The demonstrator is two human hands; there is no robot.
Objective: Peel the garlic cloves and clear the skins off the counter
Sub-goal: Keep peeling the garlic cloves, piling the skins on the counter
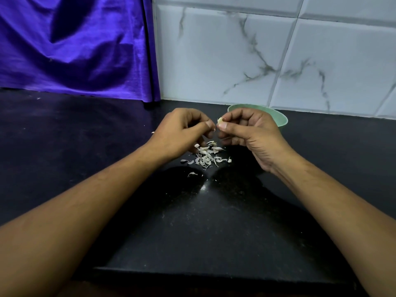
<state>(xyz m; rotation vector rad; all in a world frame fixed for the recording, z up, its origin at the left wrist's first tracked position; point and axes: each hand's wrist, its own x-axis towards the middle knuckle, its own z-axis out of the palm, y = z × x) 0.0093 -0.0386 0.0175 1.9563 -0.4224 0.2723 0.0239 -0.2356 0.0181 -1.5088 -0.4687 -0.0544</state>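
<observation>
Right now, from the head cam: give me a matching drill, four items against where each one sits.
1 garlic clove
2 skins
3 green bowl
4 purple cloth

A hanging at back left
B loose on the counter
C pinched in the right hand
D behind the right hand, by the tiled wall

Pairs: 1-C, 2-B, 3-D, 4-A

Bare forearms (pixel 85 211), left hand (pixel 177 133) and right hand (pixel 252 133) with short trimmed fingernails
</observation>
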